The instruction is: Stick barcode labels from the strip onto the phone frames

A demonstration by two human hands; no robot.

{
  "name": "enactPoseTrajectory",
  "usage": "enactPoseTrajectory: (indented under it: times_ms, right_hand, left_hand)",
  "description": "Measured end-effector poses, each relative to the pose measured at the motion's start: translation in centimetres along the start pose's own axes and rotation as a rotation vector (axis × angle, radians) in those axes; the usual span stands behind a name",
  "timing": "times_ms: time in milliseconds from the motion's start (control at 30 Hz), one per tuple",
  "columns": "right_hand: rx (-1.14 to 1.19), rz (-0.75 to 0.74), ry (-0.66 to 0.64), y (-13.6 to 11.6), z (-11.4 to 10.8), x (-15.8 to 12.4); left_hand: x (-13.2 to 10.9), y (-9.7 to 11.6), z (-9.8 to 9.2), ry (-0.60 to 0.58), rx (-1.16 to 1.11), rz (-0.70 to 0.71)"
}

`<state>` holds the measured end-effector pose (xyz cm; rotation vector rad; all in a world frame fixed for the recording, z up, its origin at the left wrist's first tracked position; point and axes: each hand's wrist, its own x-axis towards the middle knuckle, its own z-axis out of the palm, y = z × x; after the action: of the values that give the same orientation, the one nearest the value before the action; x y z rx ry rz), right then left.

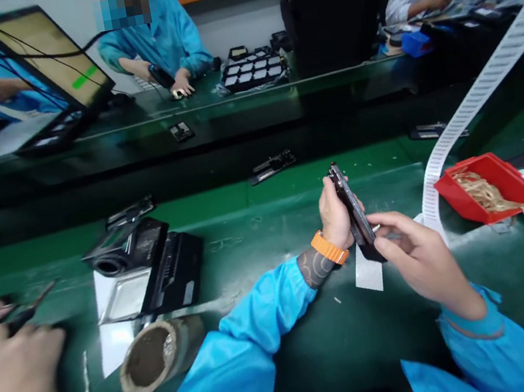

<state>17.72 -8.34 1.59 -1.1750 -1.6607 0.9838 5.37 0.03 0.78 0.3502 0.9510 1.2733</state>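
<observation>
Left hand (334,213): clamped around the dark device (352,210).
Right hand (417,253): touching the dark device near its lower end; cannot tell whether pinching.
Dark device: held tilted above the table (314,349), near white paper (369,278).
Red bin (518,181): resting rightward, holding tan strips (487,190).

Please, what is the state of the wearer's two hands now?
Left hand: closed around a dark phone-like device.
Right hand: partly closed at its lower end; grip unclear.
</observation>
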Motion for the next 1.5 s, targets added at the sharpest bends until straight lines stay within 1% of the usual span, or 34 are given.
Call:
enactPoseTrajectory:
  times_ms: [33, 67, 100, 167, 200, 233, 267, 300, 367, 400, 433, 467, 533, 567, 633, 700, 767, 800, 833, 900, 967, 1033, 1133, 1200, 1267, 1333, 1433, 1500]
  right_hand:
    - [-0.094, -0.068, 0.081, -0.2, 0.9, 0.1]
    - [-0.178, -0.146, 0.126, -0.5, 1.7, 0.1]
    - [-0.23, -0.216, 0.125, -0.8, 2.3, 0.2]
    - [-0.213, -0.299, 0.021, -1.3, 2.7, 0.1]
    - [-0.172, -0.305, -0.03, -1.4, 2.3, -0.1]
    - [-0.141, -0.291, -0.038, -1.4, 1.5, -0.3]
    - [-0.144, -0.258, 0.012, -1.3, 0.4, -0.6]
    - [-0.189, -0.206, 0.108, -0.9, -1.0, -1.0]
    - [-0.381, -0.055, 0.336, 0.3, -4.1, -2.1]
    - [-0.497, 0.039, 0.405, 1.1, -5.6, -2.7]
    - [-0.597, 0.136, 0.422, 2.0, -6.8, -3.4]
    - [-0.671, 0.231, 0.404, 3.0, -7.7, -4.0]
    - [-0.72, 0.376, 0.361, 5.2, -8.4, -4.6]
    - [-0.706, 0.412, 0.369, 6.2, -8.3, -4.5]
    - [-0.605, 0.424, 0.434, 8.1, -7.7, -3.6]
    - [-0.419, 0.392, 0.493, 9.1, -7.0, -2.5]
    - [-0.224, 0.328, 0.517, 9.1, -6.7, -2.0]
    - [-0.144, 0.281, 0.514, 8.8, -6.7, -2.0]
    - [-0.089, 0.23, 0.509, 8.4, -6.8, -2.2]
    - [-0.031, 0.146, 0.485, 7.3, -7.0, -2.9]
    - [-0.033, 0.115, 0.449, 6.4, -7.2, -3.5]
    - [-0.036, 0.119, 0.431, 5.8, -7.3, -3.7]
    - [-0.003, 0.142, 0.48, 5.3, -7.1, -3.4]
    - [-0.047, 0.137, 0.525, 5.2, -7.0, -3.1]
    - [-0.178, 0.078, 0.544, 5.1, -7.1, -2.9]
    - [-0.355, -0.053, 0.538, 4.9, -7.5, -2.8]
    - [-0.59, -0.3, 0.499, 4.6, -8.1, -2.8]
    - [-0.676, -0.39, 0.47, 4.4, -8.5, -2.7]
  left_hand:
    - [0.0, -0.1, -0.1, -0.023, -0.019, -0.018]
    - [0.0, -0.2, -0.3, -0.071, -0.057, -0.057]
    - [-0.1, -0.1, -0.4, -0.143, -0.106, -0.118]
    - [-0.3, 0.2, -0.6, -0.319, -0.193, -0.277]
    - [-0.4, 0.5, -0.7, -0.391, -0.225, -0.332]
    - [-0.5, 0.7, -0.7, -0.436, -0.245, -0.365]
    - [-0.4, 1.0, -0.8, -0.451, -0.253, -0.382]
    - [-0.3, 1.3, -0.9, -0.449, -0.256, -0.392]
    - [0.1, 1.8, -1.1, -0.463, -0.252, -0.429]
    - [0.4, 1.9, -1.3, -0.485, -0.239, -0.459]
    - [0.7, 1.9, -1.4, -0.514, -0.213, -0.494]
    - [1.1, 1.7, -1.4, -0.544, -0.167, -0.537]
    - [1.9, 0.9, -1.2, -0.595, -0.03, -0.618]
    - [2.2, 0.4, -0.9, -0.616, 0.041, -0.645]
    - [2.6, -0.9, 0.0, -0.647, 0.169, -0.678]
    - [2.8, -2.1, 1.2, -0.636, 0.282, -0.688]
    - [3.1, -3.0, 2.4, -0.622, 0.354, -0.691]
    - [3.2, -3.2, 2.8, -0.645, 0.359, -0.699]
    - [3.3, -3.3, 3.2, -0.694, 0.342, -0.712]
    - [3.2, -3.2, 3.5, -0.825, 0.276, -0.735]
    - [2.7, -3.0, 3.5, -0.904, 0.244, -0.719]
    - [2.0, -2.8, 3.2, -0.903, 0.287, -0.651]
    - [0.9, -2.6, 2.9, -0.908, 0.389, -0.565]
    - [0.5, -2.3, 2.9, -0.929, 0.372, -0.554]
    - [0.2, -1.9, 3.1, -0.934, 0.304, -0.577]
    - [-0.1, -1.3, 3.3, -0.929, 0.246, -0.632]
    - [-0.2, -0.7, 3.4, -0.921, 0.19, -0.721]
    - [-0.1, -0.6, 3.3, -0.914, 0.16, -0.742]
